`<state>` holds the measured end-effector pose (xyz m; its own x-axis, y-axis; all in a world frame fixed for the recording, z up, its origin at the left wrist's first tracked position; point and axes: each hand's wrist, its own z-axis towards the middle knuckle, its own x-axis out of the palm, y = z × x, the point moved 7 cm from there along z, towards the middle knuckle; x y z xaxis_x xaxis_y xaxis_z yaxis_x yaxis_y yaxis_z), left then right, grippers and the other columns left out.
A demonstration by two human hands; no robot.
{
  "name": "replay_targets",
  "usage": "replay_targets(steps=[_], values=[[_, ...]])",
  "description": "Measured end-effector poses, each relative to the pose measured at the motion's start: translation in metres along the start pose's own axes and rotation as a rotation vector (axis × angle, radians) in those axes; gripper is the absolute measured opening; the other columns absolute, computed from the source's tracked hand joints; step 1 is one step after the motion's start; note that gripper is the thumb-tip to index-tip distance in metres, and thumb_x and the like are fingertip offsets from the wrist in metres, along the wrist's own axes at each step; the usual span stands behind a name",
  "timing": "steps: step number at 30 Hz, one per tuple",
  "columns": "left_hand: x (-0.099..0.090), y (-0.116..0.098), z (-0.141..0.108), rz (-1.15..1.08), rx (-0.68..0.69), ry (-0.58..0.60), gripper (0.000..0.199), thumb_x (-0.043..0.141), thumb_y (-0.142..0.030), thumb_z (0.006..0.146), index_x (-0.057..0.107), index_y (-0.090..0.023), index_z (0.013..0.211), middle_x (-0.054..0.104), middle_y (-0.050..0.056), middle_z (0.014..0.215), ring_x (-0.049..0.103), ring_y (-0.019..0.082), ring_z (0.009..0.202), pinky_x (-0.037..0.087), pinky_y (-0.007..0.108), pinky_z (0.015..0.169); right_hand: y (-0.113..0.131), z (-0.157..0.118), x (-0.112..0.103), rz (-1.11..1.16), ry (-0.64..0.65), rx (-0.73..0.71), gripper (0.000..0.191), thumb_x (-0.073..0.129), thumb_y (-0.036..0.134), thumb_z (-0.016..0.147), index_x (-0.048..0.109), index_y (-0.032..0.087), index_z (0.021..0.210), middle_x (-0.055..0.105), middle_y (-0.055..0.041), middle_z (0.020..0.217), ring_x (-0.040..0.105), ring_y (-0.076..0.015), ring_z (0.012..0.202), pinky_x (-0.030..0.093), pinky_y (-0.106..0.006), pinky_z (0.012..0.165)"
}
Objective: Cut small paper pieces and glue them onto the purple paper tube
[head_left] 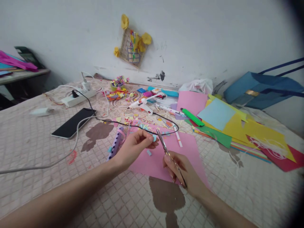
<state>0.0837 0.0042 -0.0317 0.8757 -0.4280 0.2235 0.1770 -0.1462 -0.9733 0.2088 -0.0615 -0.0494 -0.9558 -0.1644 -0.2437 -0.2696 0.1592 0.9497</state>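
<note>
Between the thumb and fingers of my left hand is a small light-blue piece of paper. My right hand grips a pair of scissors, whose blades point up and away, just right of the blue piece. Below both hands lies a pink sheet of paper. A tiny pale-blue scrap rests on that sheet between the hands. Left of my left hand stands a purple polka-dotted roll. Many small coloured paper bits are scattered just beyond the hands.
A white glue gun lies behind the scraps, its black cord looping near my hands. At left are a dark phone and a power strip. Coloured paper sheets, a green marker and a blue bag lie right.
</note>
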Motion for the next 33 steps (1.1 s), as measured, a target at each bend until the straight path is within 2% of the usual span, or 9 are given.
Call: replay_targets(steps=[7,13,33], values=[[-0.0039,0.0017,0.0025,-0.019,-0.005,-0.024,0.018,0.061,-0.028,0.079,0.051,-0.014,0.074,0.064,0.002,0.073,0.063,0.012,0.069,0.049,0.027,0.07,0.0023,0.0007,0.0001,-0.078,0.004,-0.046,0.043,0.047,0.057,0.079,0.038,0.021,0.059,0.036,0.0062,0.048,0.037,-0.009,0.043,0.028,-0.022,0.04],[-0.0042,0.0038,0.0036,-0.037,-0.007,-0.02,0.019,0.062,-0.029,0.078,0.052,-0.014,0.073,0.064,0.002,0.072,0.062,0.012,0.068,0.048,0.027,0.069,0.0003,0.0007,-0.0004,-0.08,0.003,-0.048,0.038,0.054,0.05,0.078,0.04,0.02,0.059,0.036,0.0063,0.048,0.036,-0.0086,0.043,0.027,-0.021,0.039],[-0.0039,0.0043,0.0038,-0.07,-0.009,-0.019,0.019,0.063,-0.029,0.076,0.052,-0.014,0.073,0.063,0.001,0.069,0.061,0.011,0.065,0.048,0.027,0.068,-0.0031,0.0014,-0.0007,-0.088,-0.006,-0.047,0.037,0.054,0.05,0.079,0.041,0.02,0.06,0.036,0.0062,0.049,0.035,-0.0086,0.043,0.026,-0.021,0.039]])
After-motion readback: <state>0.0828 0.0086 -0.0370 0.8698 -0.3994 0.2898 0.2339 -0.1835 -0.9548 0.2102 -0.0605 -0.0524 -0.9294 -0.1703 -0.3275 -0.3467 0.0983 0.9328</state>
